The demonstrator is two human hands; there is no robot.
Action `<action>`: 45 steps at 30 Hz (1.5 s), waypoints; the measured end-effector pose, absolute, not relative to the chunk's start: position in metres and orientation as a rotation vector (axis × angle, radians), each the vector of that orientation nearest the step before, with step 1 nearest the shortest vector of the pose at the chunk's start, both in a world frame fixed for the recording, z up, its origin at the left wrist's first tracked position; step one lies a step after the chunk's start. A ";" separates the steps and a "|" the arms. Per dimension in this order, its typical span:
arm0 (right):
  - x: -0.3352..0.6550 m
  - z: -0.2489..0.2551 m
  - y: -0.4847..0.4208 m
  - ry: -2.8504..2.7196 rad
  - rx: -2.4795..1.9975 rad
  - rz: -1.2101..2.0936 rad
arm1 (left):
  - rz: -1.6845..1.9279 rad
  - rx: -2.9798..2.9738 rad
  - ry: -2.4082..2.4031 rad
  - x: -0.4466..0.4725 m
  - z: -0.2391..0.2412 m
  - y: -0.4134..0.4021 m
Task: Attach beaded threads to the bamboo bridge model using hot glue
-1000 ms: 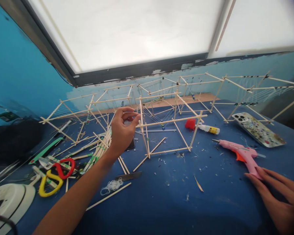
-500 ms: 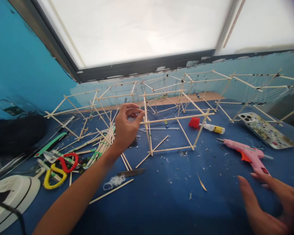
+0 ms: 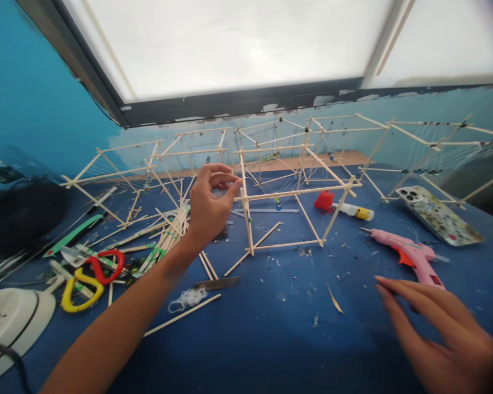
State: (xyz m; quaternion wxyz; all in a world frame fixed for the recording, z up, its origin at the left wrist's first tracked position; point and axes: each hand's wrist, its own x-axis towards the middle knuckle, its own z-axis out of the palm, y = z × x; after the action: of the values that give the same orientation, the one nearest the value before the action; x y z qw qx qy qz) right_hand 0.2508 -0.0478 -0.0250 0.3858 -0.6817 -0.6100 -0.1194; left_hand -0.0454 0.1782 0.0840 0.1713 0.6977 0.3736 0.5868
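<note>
My left hand (image 3: 213, 200) is at the left side of the nearest box-shaped frame of thin wooden sticks (image 3: 287, 193). Its thumb and fingertips close around the frame's front left corner, where the upright meets the top stick. A small blue bead hangs on threads inside that frame. At the lower right, my right hand (image 3: 439, 328) hovers over the table with thumb and forefinger tips pressed together; whatever may lie between them is too small to make out. Just beyond it lies a pink hot glue gun (image 3: 414, 251), apart from the fingers.
More stick frames stand along the wall. A glue bottle (image 3: 355, 211) with a red piece beside it and a phone (image 3: 437, 214) lie right. Scissors (image 3: 82, 290), a green cutter (image 3: 74, 235), loose sticks (image 3: 170, 238), a blade (image 3: 217, 283) and tangled thread (image 3: 188, 299) lie left.
My right hand has moved left and further into view, and its thumb and forefinger have come together. The left hand stays at the frame corner. The view has shifted slightly.
</note>
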 end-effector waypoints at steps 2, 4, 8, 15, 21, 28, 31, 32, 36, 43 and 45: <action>0.234 -0.014 -0.047 -1.706 -1.685 -0.209 | 1.667 1.987 1.058 -0.045 0.084 0.178; 0.222 -0.010 -0.047 -1.833 -1.645 -0.103 | 1.665 1.988 1.058 -0.044 0.084 0.177; 0.215 -0.016 -0.047 -1.896 -1.661 -0.076 | 1.663 1.985 1.064 -0.044 0.085 0.176; 0.211 -0.023 -0.039 -2.043 -1.676 -0.163 | 1.647 1.971 1.081 -0.044 0.084 0.175; 0.224 -0.005 -0.032 -2.170 -1.513 -0.020 | 1.651 1.974 1.075 -0.043 0.084 0.173; 0.229 -0.003 -0.032 -2.226 -1.472 -0.023 | 1.621 1.958 1.113 -0.045 0.085 0.172; 0.221 0.008 -0.027 -2.220 -1.468 -0.155 | 1.614 1.945 1.100 -0.046 0.084 0.174; 0.219 0.016 -0.024 -2.201 -1.463 -0.180 | 1.613 1.942 1.096 -0.046 0.084 0.174; 0.210 0.068 -0.009 -2.073 -1.454 -0.237 | 1.620 1.950 1.084 -0.046 0.084 0.174; 0.175 0.145 0.051 -2.109 -1.386 -0.193 | 1.628 1.979 1.108 -0.049 0.085 0.172; 0.164 0.152 0.071 -2.184 -1.377 -0.248 | 1.626 1.993 1.107 -0.049 0.084 0.173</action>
State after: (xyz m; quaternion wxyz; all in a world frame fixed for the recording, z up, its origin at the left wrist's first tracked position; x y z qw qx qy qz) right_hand 0.1643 0.0705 0.1521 0.2706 -0.5113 -0.8105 -0.0920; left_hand -0.0491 0.1727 0.0839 0.1697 0.7015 0.3895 0.5722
